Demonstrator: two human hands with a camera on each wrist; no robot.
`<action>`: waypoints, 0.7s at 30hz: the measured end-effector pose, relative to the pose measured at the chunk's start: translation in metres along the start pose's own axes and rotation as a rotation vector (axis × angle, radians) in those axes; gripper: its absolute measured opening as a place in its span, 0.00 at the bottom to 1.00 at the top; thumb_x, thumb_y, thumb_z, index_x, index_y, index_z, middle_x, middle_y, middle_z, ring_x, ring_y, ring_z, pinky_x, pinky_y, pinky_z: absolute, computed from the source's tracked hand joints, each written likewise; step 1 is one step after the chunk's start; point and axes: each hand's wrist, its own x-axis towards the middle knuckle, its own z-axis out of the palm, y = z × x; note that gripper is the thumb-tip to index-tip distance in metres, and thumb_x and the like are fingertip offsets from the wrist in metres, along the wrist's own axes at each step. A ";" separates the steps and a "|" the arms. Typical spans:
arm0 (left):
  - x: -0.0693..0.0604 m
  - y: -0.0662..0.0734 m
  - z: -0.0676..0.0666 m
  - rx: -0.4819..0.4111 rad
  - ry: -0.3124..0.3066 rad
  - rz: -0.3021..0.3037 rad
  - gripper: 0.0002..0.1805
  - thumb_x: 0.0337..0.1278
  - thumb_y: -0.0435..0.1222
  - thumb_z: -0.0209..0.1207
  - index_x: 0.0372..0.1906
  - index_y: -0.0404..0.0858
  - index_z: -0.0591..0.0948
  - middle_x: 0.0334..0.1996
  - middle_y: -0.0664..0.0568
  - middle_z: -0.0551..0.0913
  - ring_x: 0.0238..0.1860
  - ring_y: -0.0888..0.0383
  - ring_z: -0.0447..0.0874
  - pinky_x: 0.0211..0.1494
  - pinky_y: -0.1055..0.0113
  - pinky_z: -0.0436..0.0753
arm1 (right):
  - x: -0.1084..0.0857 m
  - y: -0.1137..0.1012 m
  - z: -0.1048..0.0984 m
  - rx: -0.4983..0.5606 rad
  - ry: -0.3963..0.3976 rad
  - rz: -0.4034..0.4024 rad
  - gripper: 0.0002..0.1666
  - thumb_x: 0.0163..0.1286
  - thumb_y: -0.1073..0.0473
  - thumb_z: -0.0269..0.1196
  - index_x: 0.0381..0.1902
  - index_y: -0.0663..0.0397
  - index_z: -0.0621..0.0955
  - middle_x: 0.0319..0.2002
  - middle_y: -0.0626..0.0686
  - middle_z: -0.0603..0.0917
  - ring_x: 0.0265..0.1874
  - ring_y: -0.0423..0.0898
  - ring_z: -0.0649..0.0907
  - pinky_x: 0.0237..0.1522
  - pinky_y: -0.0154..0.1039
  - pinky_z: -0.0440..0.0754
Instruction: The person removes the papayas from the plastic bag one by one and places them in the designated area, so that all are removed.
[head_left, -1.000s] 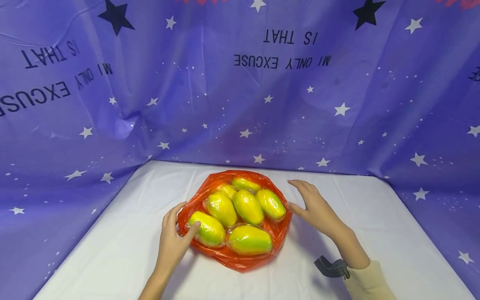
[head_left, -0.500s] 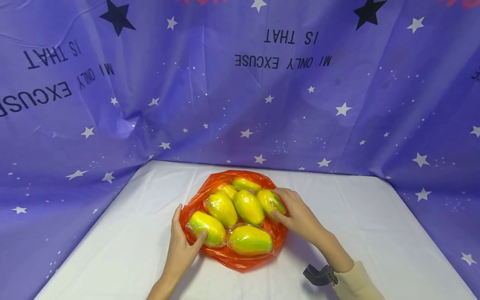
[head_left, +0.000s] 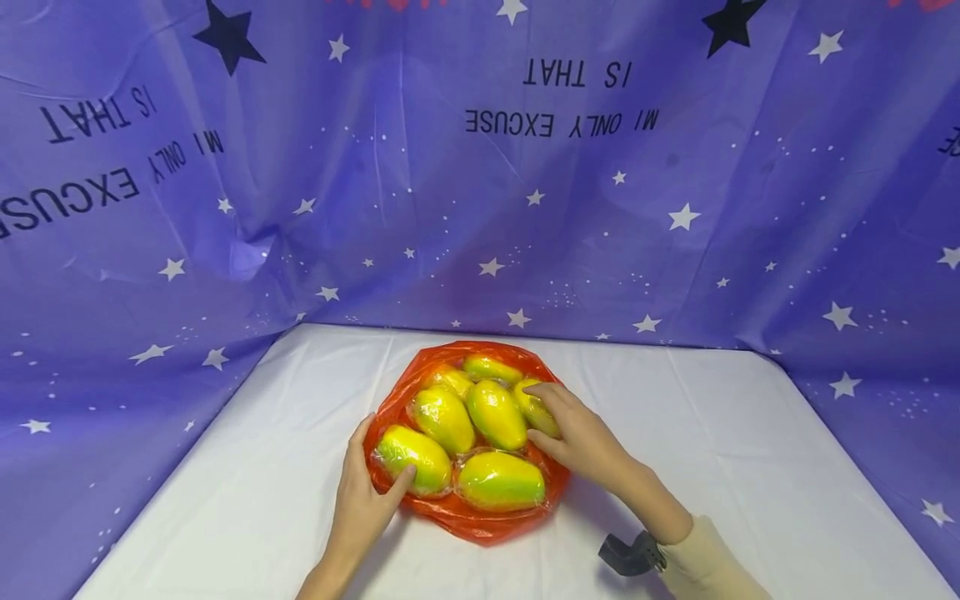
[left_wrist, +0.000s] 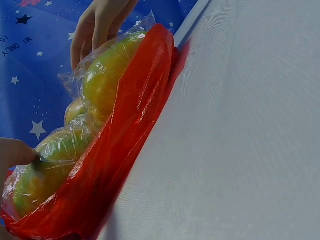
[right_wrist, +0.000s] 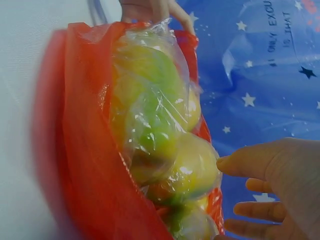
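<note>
In the head view, several yellow-green mangoes (head_left: pixel 498 414) in clear wrapping fill a red plastic bag (head_left: pixel 480 530) with its mouth spread wide. My left hand (head_left: pixel 362 500) holds the bag's left side, its thumb on the front-left mango (head_left: pixel 414 458) and its fingers outside the rim. My right hand (head_left: pixel 583 437) reaches over the bag's right side with fingers spread above the rightmost mango (head_left: pixel 534 408), partly hiding it. In the right wrist view that thumb (right_wrist: pixel 240 159) is at a wrapped mango (right_wrist: pixel 187 167), with the other fingers extended; whether it touches cannot be told.
A white cloth (head_left: pixel 750 467) covers the table. Behind and along both sides hangs a purple-blue curtain (head_left: pixel 420 208) with stars and lettering. A dark strap-like piece (head_left: pixel 630 556) sticks out at the right wrist, by the beige sleeve (head_left: pixel 708 562).
My right hand has moved left from beside the bag to over the rightmost mango. My left hand has shifted slightly, its thumb lower on the front-left mango. The mangoes stay nearly in place.
</note>
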 end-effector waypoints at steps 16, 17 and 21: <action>0.000 -0.002 0.001 0.013 0.000 0.007 0.47 0.51 0.38 0.70 0.72 0.40 0.56 0.67 0.42 0.64 0.67 0.44 0.62 0.66 0.42 0.63 | 0.033 -0.013 0.012 -0.104 -0.081 0.026 0.38 0.60 0.48 0.70 0.64 0.55 0.70 0.53 0.56 0.75 0.47 0.49 0.78 0.50 0.47 0.80; 0.000 -0.002 0.001 0.015 0.001 0.009 0.46 0.51 0.38 0.70 0.72 0.40 0.57 0.67 0.42 0.64 0.67 0.44 0.63 0.66 0.42 0.63 | 0.033 -0.014 0.014 -0.117 -0.097 0.036 0.39 0.61 0.47 0.70 0.65 0.55 0.70 0.54 0.56 0.75 0.48 0.50 0.78 0.51 0.48 0.80; -0.001 -0.002 0.001 0.020 0.003 0.017 0.46 0.51 0.38 0.70 0.72 0.39 0.57 0.67 0.41 0.64 0.66 0.44 0.63 0.65 0.42 0.64 | 0.036 -0.019 0.021 -0.158 -0.144 0.057 0.41 0.61 0.42 0.68 0.68 0.50 0.69 0.58 0.60 0.75 0.53 0.55 0.78 0.54 0.51 0.77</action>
